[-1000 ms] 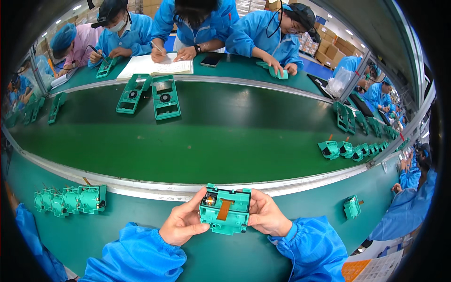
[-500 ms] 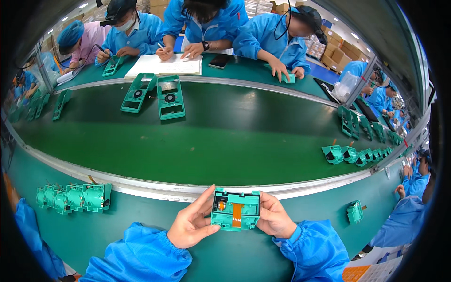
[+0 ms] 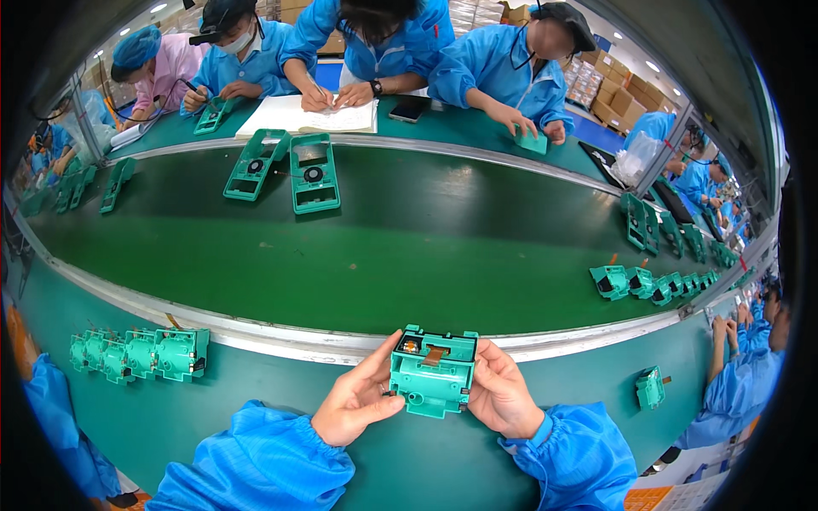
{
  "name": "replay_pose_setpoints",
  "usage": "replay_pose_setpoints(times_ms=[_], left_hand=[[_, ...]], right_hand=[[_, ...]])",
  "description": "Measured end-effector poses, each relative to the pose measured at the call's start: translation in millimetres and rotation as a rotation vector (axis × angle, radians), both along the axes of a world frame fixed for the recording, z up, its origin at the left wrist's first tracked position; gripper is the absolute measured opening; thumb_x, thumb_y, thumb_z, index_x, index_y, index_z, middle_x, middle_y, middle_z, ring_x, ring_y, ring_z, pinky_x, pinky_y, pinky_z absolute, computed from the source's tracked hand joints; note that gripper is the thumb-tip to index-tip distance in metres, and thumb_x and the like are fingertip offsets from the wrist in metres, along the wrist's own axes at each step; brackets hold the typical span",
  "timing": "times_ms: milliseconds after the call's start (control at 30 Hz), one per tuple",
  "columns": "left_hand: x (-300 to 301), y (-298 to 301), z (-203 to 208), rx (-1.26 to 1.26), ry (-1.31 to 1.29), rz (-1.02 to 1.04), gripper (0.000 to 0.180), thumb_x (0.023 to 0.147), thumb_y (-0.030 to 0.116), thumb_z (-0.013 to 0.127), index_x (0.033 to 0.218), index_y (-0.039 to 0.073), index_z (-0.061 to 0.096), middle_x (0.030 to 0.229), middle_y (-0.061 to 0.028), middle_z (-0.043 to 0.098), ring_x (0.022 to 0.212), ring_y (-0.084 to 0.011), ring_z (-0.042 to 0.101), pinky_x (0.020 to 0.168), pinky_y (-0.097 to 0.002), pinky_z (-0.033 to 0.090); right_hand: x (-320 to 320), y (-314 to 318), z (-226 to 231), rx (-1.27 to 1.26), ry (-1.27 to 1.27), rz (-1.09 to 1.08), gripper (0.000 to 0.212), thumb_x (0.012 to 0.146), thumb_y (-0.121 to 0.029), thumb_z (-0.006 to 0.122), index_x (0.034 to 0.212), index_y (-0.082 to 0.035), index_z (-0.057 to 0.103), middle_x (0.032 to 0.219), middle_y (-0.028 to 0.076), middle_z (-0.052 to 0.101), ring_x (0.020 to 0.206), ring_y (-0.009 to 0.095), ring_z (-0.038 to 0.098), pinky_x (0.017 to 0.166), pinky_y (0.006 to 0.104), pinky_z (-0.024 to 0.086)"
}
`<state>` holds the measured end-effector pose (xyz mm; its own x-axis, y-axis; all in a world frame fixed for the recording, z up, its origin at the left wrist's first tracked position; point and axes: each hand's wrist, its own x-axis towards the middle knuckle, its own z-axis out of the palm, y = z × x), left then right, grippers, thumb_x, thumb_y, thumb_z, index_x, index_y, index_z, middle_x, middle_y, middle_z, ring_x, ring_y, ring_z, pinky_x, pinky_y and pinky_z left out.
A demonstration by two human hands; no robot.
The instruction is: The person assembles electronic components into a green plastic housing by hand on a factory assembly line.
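Between my two hands is a green plastic housing (image 3: pixel 433 385), held up over the near worktop. Its rounded, cylinder-like side faces me, and an orange-brown ribbon cable (image 3: pixel 434 355) shows in the opening at its top. A small copper-coloured part sits at the opening's left end. My left hand (image 3: pixel 361 400) grips the left end with the thumb at the lower corner. Closed on the right end is my right hand (image 3: pixel 504 390), its thumb along the side. The fingertips behind the housing are partly hidden.
Several similar housings (image 3: pixel 179 354) stand in a row on the left worktop, and a single one (image 3: pixel 650 388) lies at right. Beyond the metal rail, a green conveyor belt (image 3: pixel 409 247) carries green frames (image 3: pixel 314 175) and more housings (image 3: pixel 610 282). Co-workers sit across it, one writing on paper (image 3: pixel 281 117).
The housing has been tilted between my hands, so its rounded side now faces me instead of the open interior with the ribbon cable. Both hands keep their hold.
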<state>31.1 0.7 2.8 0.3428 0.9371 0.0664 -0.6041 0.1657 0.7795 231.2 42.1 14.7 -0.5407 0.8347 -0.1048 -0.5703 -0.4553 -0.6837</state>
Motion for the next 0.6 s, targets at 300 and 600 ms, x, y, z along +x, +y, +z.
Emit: replay_pose_setpoints(times_ms=[300, 600], left_hand=[[15.8, -3.7, 9.3, -0.052, 0.103, 0.090, 0.086, 0.069, -0.010, 0.064, 0.137, 0.003, 0.013, 0.132, -0.0104, 0.026, 0.120, -0.0218, 0.032, 0.094, -0.0357, 0.037], [9.3, -9.2, 1.6, -0.416, -0.624, -0.312, 0.069, 0.083, 0.042, 0.043, 0.135, 0.006, 0.019, 0.136, -0.0223, 0.025, 0.118, -0.0515, 0.027, 0.098, -0.0532, 0.027]], right_hand=[[-19.3, -33.2, 13.4, 0.407, -0.300, -0.207, 0.036, 0.082, 0.007, 0.049, 0.116, 0.003, 0.038, 0.103, 0.013, 0.057, 0.094, 0.013, 0.053, 0.081, 0.0255, 0.043], [-10.3, -17.4, 22.5, 1.353, -0.961, -0.403, 0.090, 0.056, -0.030, 0.080, 0.125, 0.003, 0.034, 0.118, 0.020, 0.044, 0.108, 0.037, 0.042, 0.088, 0.0425, 0.037]])
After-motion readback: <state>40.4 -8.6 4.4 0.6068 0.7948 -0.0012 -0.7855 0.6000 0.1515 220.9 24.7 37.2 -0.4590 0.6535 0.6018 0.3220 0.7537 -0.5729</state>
